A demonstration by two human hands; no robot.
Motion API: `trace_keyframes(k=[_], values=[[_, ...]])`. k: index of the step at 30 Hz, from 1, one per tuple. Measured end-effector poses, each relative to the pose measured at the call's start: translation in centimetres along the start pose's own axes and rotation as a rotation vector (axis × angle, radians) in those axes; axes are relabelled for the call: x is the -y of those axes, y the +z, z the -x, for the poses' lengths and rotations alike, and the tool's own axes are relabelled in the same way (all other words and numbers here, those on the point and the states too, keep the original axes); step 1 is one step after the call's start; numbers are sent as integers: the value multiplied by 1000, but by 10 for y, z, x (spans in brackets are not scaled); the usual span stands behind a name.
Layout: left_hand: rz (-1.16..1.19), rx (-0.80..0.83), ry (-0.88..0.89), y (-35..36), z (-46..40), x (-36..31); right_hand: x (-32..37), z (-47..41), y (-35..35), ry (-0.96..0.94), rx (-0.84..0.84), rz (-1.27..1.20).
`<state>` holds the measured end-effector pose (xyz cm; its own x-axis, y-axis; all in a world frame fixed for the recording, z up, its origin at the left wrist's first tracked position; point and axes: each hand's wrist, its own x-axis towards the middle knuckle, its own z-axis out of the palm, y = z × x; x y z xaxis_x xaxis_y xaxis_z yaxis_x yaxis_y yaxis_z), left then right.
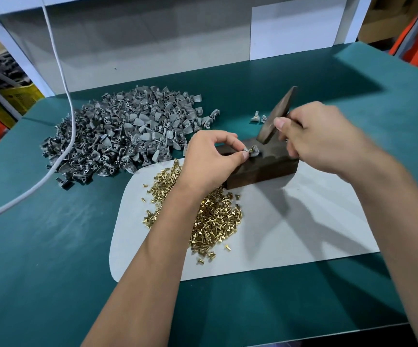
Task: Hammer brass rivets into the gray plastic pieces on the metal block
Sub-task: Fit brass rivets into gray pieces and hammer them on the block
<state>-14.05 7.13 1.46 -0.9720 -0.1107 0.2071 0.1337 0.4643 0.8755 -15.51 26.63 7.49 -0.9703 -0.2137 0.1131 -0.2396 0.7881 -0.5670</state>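
— What's in front of you, biggest first?

— A green table (52, 246) fills the frame, with a white mat (303, 221) on it at centre right. A heap of gray plastic pieces (127, 131) sits in the upper left, and a white cable (70, 136) trails across its left side. A pile of brass rivets (215, 221) lies on the mat, partly under my left forearm.

— And the block?

— The dark metal block (265, 166) rests on the mat's far edge, at the centre of the frame. My right hand (328, 141) is curled around a hammer (276, 116), its dark flat head tilted just above the block.

— Your other hand?

— My left hand (210, 159) pinches a gray piece (246, 152) on top of the block, with a rivet (253, 148) standing in it. Two loose pieces (259, 118) lie beyond the hammer.
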Motion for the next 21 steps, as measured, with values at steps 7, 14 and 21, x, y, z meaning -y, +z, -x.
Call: trace_keyframes(k=[7, 14, 21], values=[[8, 6, -30, -1, -2, 1, 9, 11, -1, -193, -286, -17], [30, 19, -35, -1, 0, -1, 15, 5, 3, -118, -202, 168], [30, 11, -20, -2, 1, -4, 18, 5, 7, -81, 9, 287]])
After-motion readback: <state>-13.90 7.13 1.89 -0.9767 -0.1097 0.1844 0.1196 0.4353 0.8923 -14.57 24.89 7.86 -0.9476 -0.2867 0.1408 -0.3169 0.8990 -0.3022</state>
